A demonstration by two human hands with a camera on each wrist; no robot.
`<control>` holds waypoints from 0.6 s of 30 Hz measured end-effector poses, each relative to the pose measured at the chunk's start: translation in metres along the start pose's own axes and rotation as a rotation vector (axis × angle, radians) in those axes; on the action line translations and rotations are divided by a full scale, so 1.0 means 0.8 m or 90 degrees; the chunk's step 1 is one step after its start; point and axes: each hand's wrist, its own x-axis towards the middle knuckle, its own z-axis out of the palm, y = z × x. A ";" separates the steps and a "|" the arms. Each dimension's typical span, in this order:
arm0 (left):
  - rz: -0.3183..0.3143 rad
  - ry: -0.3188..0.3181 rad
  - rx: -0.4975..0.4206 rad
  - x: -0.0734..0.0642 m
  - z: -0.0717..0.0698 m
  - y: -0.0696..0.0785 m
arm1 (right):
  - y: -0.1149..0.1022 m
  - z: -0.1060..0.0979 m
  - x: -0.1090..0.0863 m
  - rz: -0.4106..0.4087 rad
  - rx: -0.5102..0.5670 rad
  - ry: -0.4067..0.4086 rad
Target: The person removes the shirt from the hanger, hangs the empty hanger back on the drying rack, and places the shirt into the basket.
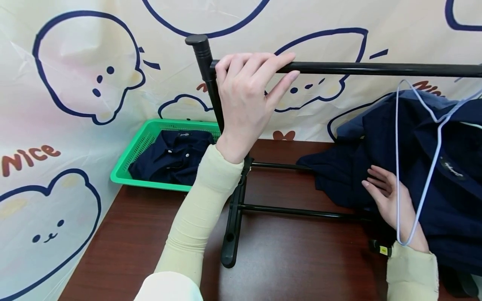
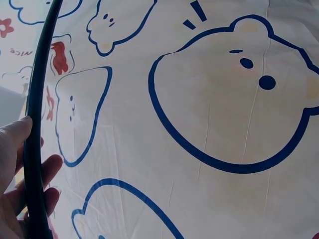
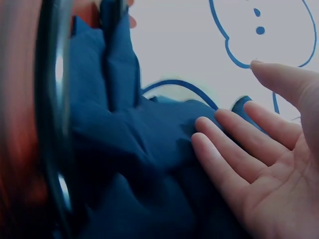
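Observation:
My left hand (image 1: 246,85) holds the black top rail (image 1: 376,69) of a small garment rack close to its left post. In the left wrist view the thumb and fingers lie on opposite sides of that rail (image 2: 34,134). At the right, a navy shirt (image 1: 380,125) with a collar label lies bunched across the rack's lower bars. A pale blue hanger (image 1: 438,146) crosses in front of it and of my right wrist. My right hand (image 1: 391,200) is beside the shirt, fingers extended and palm empty; the right wrist view shows the fingers over the dark cloth (image 3: 149,134).
A green basket (image 1: 118,171) at the back left contains a folded navy shirt (image 1: 173,154). The rack's foot (image 1: 230,242) and lower bar (image 1: 293,211) stand over the brown table (image 1: 301,259). A cartoon-printed sheet (image 1: 169,42) hangs behind.

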 end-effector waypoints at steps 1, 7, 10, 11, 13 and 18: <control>0.000 -0.001 0.000 0.000 0.000 0.000 | 0.000 -0.004 -0.001 0.008 -0.001 0.004; -0.004 -0.009 -0.002 -0.001 0.001 -0.001 | -0.004 -0.032 -0.007 0.036 -0.049 0.016; -0.011 -0.018 -0.004 -0.001 0.000 -0.002 | -0.014 -0.042 -0.010 0.045 -0.071 0.058; -0.013 -0.021 -0.003 0.000 -0.001 -0.002 | -0.019 -0.044 -0.010 0.043 -0.071 0.079; -0.013 -0.020 -0.002 0.000 -0.002 -0.003 | -0.028 -0.046 -0.010 0.031 -0.076 0.120; -0.004 -0.005 -0.001 0.000 -0.001 -0.002 | -0.049 -0.051 -0.009 0.006 -0.078 0.210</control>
